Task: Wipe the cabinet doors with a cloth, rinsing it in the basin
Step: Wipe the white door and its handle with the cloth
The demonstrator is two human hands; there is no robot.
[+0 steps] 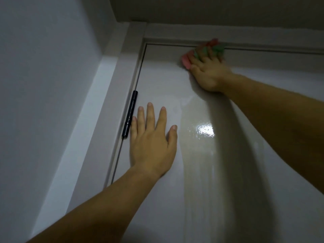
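A glossy white door [201, 172] fills the view, seen from below. High up near its top edge my right hand [208, 72] presses a pink and green cloth [209, 50] flat against the door. Lower and to the left, my left hand [151, 141] lies flat on the door with its fingers spread and nothing in it. A wet streak with a bright glare [205, 131] runs down the door between my two arms. No basin is in view.
A black hinge [130, 114] sits on the door's left edge, just beside my left hand. The white frame [112, 95] borders the door on the left and along the top. A plain wall [43, 67] stands to the left.
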